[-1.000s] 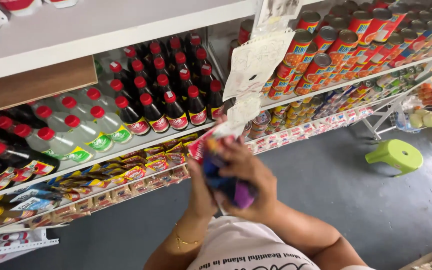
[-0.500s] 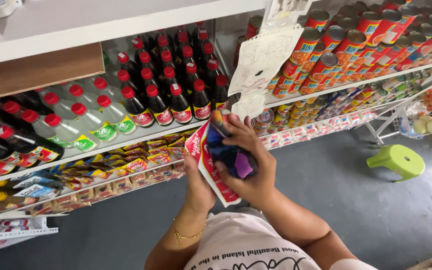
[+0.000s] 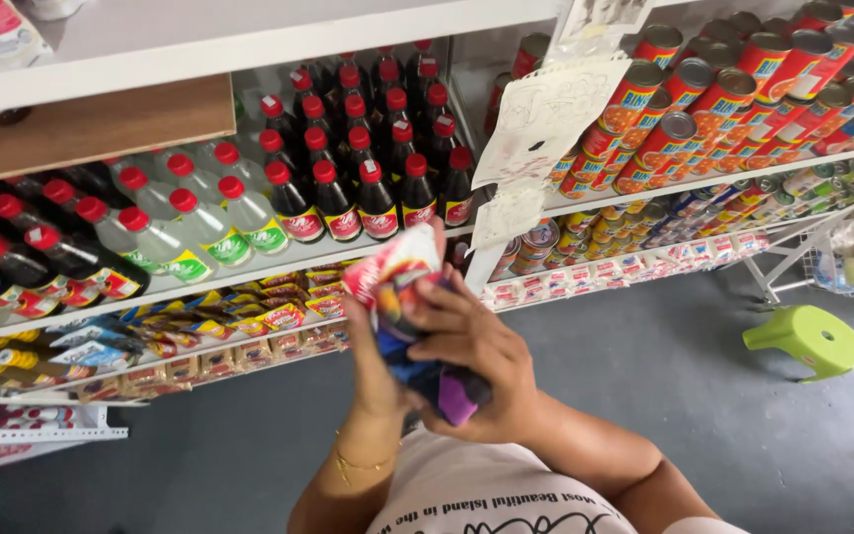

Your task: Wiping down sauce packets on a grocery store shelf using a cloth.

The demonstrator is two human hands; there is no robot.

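Red, blue and purple glossy packets [image 3: 409, 316] sit bunched at chest height before the shelves, clamped between both hands. The right hand [image 3: 471, 361] wraps its curled fingers over the front; the left hand [image 3: 373, 361] grips from behind. Beyond stand dark sauce bottles [image 3: 368, 168], stacked cans [image 3: 704, 109], a green stool [image 3: 808, 341]

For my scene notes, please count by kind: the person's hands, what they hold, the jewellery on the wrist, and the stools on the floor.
left hand: 1
right hand: 1
bundle of colourful packets, held in both hands: 1
gold bracelet: 1
green stool: 1
Total: 5
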